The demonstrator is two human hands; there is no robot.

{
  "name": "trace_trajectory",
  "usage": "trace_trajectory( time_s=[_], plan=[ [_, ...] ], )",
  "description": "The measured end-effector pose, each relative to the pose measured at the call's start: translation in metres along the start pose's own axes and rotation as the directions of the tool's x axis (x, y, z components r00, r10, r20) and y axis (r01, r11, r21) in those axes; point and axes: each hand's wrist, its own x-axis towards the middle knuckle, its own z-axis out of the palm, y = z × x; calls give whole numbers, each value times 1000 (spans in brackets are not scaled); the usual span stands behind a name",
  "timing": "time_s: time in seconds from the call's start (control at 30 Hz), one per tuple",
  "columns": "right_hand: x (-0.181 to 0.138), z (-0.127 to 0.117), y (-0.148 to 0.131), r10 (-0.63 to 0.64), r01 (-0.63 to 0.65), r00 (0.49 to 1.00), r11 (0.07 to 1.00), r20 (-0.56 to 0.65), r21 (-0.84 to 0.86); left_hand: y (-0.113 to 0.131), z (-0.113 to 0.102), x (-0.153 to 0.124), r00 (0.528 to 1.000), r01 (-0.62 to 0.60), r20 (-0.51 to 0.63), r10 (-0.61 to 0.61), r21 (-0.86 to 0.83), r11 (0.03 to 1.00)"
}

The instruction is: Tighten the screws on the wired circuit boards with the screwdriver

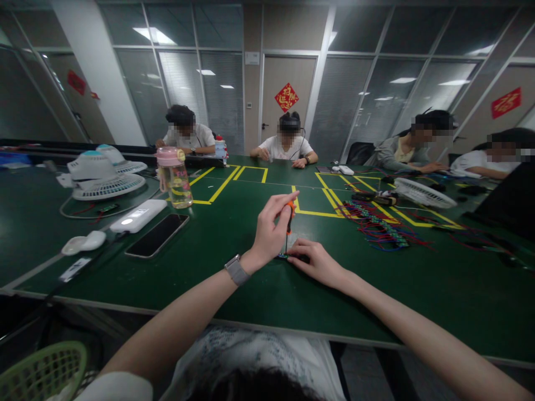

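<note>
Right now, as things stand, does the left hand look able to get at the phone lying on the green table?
Probably yes: nothing visible stands between the left hand and the phone, though that hand is holding the screwdriver.

Green worktop with yellow tape — pink-lidded bottle, black phone, white fans, wired circuit boards, small part — apparently a circuit board.
</note>
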Motion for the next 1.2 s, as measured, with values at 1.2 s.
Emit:
trace_trajectory(
  time_s=[1.2],
  plan=[
    [0,0,0,-7,7,1000,1000,3,-10,2,-1,1,992,-80,-80,98,199,977]
  ],
)
